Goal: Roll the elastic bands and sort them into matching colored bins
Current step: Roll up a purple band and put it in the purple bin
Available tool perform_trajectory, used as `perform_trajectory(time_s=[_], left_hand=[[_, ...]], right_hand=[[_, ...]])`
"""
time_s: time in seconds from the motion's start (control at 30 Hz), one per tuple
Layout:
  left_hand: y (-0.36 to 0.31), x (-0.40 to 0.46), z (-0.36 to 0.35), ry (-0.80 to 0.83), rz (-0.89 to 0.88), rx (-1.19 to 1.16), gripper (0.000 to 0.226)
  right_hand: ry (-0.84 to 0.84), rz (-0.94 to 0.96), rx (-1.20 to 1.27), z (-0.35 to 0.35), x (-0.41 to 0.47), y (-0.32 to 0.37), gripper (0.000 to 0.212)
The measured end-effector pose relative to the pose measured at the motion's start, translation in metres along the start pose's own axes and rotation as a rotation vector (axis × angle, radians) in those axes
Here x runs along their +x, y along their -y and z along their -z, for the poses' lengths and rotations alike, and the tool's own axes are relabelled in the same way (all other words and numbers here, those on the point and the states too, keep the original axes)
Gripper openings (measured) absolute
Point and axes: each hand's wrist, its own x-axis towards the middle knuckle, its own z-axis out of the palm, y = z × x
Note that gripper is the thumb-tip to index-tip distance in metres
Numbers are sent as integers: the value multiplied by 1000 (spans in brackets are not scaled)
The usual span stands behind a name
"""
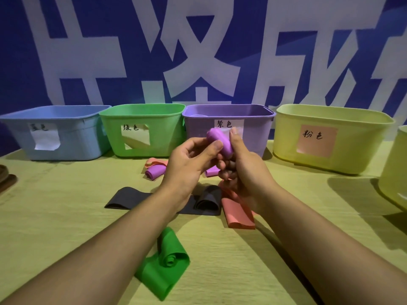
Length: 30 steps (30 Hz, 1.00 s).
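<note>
purple band roll [220, 143] held above worktop [66, 216], just in front of purple bin [255, 128] | left hand [189, 164] thumb and fingers curled round its near-left side | right hand [244, 172] fingers wrapped behind and under it

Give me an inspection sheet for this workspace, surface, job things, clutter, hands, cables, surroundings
Surface: table with a yellow-green cloth.
Job's things: purple roll held up in both hands; loose on the table a green band, black band, pink band, a purple band and another pink one. Blue bin, green bin, purple bin and yellow bin in a row at the back, each labelled.
Clutter: dark thing at the left edge, unclear; part of another pale bin at right.
Hands: left hand and right hand both grip the roll.
Cables: nothing seen.
Surroundings: blue wall with big white characters.
</note>
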Motion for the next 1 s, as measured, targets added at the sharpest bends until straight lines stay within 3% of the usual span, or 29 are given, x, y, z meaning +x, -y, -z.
perform_trajectory(time_s=[0.1,0.33,0.57,0.8,1.0], left_hand=[[-1,0,2,-15,-21,38,35],[-17,19,1,-78,-96,233,19],[-57,80,-8,-127,-265,806,27],[-66,136,-14,-67,-228,1109,40],[-50,170,-9,50,-64,1350,43]], right_hand=[[4,3,-71,0,2,-1,69],[-229,146,-343,10,9,-2,81],[-295,223,-458,16,13,-3,72],[-282,266,-541,17,17,-13,76],[-275,270,-573,19,26,-22,78]])
